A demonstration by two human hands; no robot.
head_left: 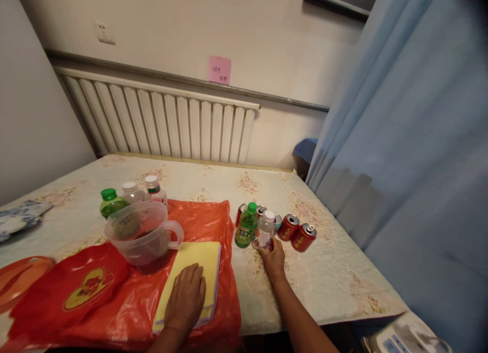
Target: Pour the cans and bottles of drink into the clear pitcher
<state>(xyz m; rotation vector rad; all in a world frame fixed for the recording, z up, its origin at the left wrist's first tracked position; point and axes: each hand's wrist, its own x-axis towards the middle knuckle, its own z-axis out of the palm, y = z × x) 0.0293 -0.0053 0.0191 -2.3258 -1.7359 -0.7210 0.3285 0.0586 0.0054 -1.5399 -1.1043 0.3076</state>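
Note:
My left hand (185, 295) lies flat, fingers together, on a yellow cloth (204, 259) spread over an orange plastic bag (208, 222). My right hand (273, 258) reaches to the base of a clear bottle with a white cap (264, 231) and its fingertips touch it. Beside that bottle stands a green bottle with a green cap (246, 226). Several red cans (298, 232) stand just behind and to the right of them.
A clear plastic jug (143, 232) stands on the orange bag, with three more bottles (131, 195) behind it. A red bag (78, 284) lies at the front left. The table (335, 276) ends near a blue curtain (412, 154) on the right; a radiator (160, 121) lines the wall.

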